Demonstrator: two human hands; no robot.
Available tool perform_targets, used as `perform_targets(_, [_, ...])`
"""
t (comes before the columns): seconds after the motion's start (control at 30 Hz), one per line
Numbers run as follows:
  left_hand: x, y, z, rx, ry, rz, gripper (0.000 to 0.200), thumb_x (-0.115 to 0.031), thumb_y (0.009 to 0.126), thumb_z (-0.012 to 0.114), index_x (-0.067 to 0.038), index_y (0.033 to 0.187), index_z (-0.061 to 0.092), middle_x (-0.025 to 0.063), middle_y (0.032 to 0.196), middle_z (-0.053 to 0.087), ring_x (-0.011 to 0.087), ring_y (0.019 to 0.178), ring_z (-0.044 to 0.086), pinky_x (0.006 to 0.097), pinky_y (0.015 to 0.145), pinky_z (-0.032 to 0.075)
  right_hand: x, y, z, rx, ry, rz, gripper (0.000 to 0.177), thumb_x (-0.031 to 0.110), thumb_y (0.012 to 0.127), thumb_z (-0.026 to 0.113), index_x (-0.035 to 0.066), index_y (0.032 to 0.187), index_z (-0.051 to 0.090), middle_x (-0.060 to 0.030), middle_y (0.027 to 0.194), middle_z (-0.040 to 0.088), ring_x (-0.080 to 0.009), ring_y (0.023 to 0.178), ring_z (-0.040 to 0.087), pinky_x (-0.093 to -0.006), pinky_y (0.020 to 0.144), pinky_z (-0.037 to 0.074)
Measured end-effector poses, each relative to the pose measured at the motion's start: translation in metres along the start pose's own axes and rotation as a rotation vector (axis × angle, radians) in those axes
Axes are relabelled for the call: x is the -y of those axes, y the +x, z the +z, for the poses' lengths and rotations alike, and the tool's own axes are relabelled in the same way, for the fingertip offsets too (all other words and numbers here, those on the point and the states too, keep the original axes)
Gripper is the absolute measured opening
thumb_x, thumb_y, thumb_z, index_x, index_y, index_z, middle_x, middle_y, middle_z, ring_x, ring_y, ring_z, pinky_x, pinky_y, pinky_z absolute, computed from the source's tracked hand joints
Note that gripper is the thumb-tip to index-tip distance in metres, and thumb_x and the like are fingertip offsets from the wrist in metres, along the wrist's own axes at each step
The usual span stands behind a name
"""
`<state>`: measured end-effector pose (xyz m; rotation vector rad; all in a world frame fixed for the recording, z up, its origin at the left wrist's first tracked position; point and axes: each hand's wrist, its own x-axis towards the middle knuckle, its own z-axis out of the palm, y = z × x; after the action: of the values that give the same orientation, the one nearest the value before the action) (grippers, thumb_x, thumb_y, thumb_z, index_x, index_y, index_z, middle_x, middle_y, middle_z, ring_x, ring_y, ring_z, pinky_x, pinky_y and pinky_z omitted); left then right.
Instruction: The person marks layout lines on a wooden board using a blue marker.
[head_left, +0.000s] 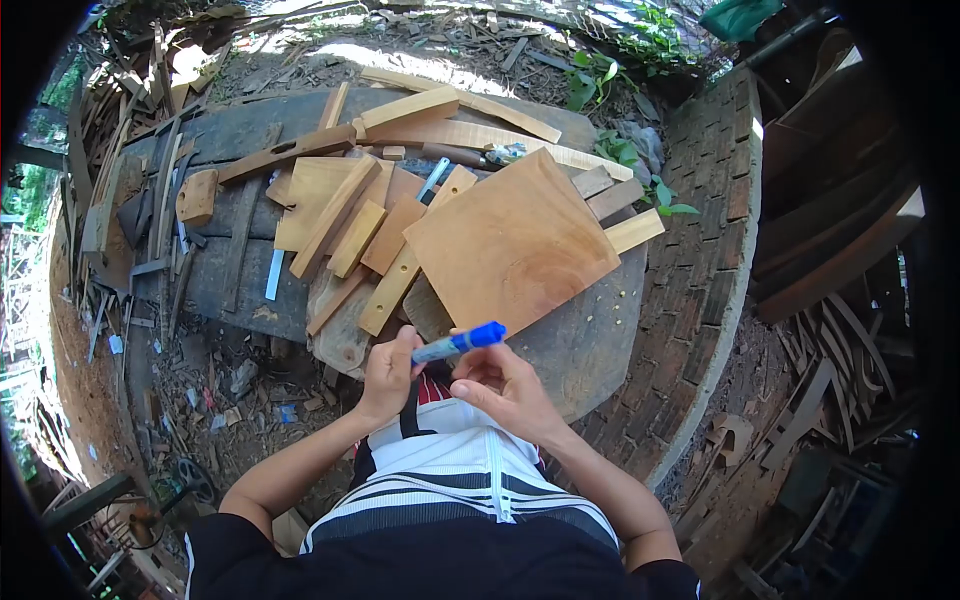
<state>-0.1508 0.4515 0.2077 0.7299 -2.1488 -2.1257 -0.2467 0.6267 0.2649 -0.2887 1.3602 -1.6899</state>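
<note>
my left hand (pixel 388 372) fingers clamped on blue marker (pixel 460 343), right hand (pixel 505 388) thumb against it, grip unclear, square board (pixel 510 245) on counter (pixel 590 345) just ahead

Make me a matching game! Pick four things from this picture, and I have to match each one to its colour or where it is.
Things:
1. marker
2. square board
3. brick wall
4. plant

Clues:
A. green, beyond the bench
B. blue cap, gripped in the left hand
C. reddish, curving round the bench's right side
D. pale brown, lying on the bench

Pairs: 1-B, 2-D, 3-C, 4-A.
</note>
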Motion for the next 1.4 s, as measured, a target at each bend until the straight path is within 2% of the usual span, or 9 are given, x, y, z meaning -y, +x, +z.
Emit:
perform_targets(0.13, [0.034,0.015,-0.063,-0.701,-0.368,-0.201,0.054,-0.056,0.101,0.040,-0.008,0.076,0.048,-0.0056,0.057,0.034,0.0052,0.044,0.032,0.0230,0.041,0.027,-0.021,0.001,-0.043,-0.924,0.001,-0.211,0.039,0.031,0.095,0.064,0.005,0.118,0.047,-0.0028,0.101,0.049,-0.0141,0.091,0.051,-0.0286,0.082,0.046])
perform_targets(0.27, [0.114,0.060,-0.168,-1.060,-0.249,-0.193,0.052,-0.055,0.101,0.042,-0.007,0.086,0.056,-0.0037,0.064,0.043,0.0062,0.049,0.038,0.0232,0.045,0.034,-0.014,0.012,-0.056,-1.027,0.265,-0.040,0.037,0.034,0.095,0.064,0.010,0.119,0.051,-0.0007,0.105,0.050,-0.0145,0.093,0.052,-0.0339,0.086,0.046])
perform_targets(0.33, [0.145,0.082,-0.208,-1.075,-0.173,-0.215,0.051,-0.054,0.101,0.043,-0.006,0.090,0.056,-0.0028,0.065,0.044,0.0069,0.052,0.042,0.0229,0.047,0.038,-0.011,0.020,-0.053,-0.739,0.382,0.154,0.048,0.041,0.093,0.066,0.006,0.121,0.048,-0.0063,0.110,0.048,-0.0228,0.106,0.054,-0.0400,0.093,0.047])
perform_targets(0.4, [0.166,0.103,-0.231,-1.012,-0.245,-0.355,0.044,-0.046,0.101,0.047,-0.004,0.112,0.058,0.0030,0.085,0.055,0.0091,0.070,0.053,0.0247,0.059,0.047,-0.012,0.028,-0.054,-0.634,0.368,0.207,0.048,0.037,0.093,0.065,0.006,0.126,0.048,-0.0072,0.113,0.052,-0.0256,0.108,0.057,-0.0413,0.092,0.050])
perform_targets(0.53, [0.126,0.108,-0.187,-0.725,-0.065,-0.257,0.041,-0.032,0.101,0.051,-0.009,0.135,0.051,0.0052,0.112,0.057,0.0107,0.088,0.054,0.0275,0.073,0.049,0.006,0.026,-0.059,-0.574,0.270,0.115,0.041,0.029,0.096,0.062,0.007,0.129,0.049,-0.0069,0.119,0.060,-0.0240,0.103,0.065,-0.0393,0.087,0.056])
perform_targets(0.73, [0.080,0.091,-0.095,-0.281,0.337,0.113,0.035,-0.020,0.097,0.057,-0.004,0.128,0.056,0.0056,0.114,0.060,0.0136,0.096,0.057,0.0277,0.083,0.048,0.038,-0.015,-0.086,-0.587,0.445,-0.105,0.031,0.021,0.099,0.056,0.010,0.128,0.052,-0.0058,0.121,0.065,-0.0194,0.104,0.067,-0.0355,0.086,0.058])
perform_targets(1.0, [0.026,0.082,-0.015,0.020,0.602,0.464,0.084,-0.032,0.080,0.077,-0.004,0.146,0.034,0.0198,0.141,0.041,0.0379,0.130,0.040,0.0441,0.107,0.036,0.015,-0.096,-0.148,-0.678,0.309,-0.281,0.038,0.017,0.100,0.054,0.011,0.135,0.043,-0.0074,0.126,0.061,-0.0211,0.105,0.067,-0.0363,0.082,0.060])
perform_targets(1.17, [0.034,0.099,-0.015,-0.089,0.544,0.526,0.047,-0.007,0.084,0.067,0.001,0.129,0.056,0.0204,0.120,0.062,0.0362,0.111,0.059,0.0398,0.097,0.046,-0.034,-0.135,-0.157,-0.710,0.292,-0.142,0.040,0.016,0.098,0.056,0.010,0.135,0.043,-0.0067,0.121,0.063,-0.0188,0.096,0.069,-0.0329,0.076,0.060])
perform_targets(1.4, [0.025,0.106,-0.012,-0.073,0.523,0.531,0.039,-0.006,0.084,0.067,-0.003,0.123,0.062,0.0201,0.115,0.065,0.0361,0.106,0.063,0.0392,0.091,0.050,-0.070,-0.143,-0.152,-0.710,0.269,0.005,0.039,0.016,0.095,0.062,0.007,0.130,0.046,-0.0083,0.114,0.064,-0.0199,0.092,0.070,-0.0322,0.071,0.059])
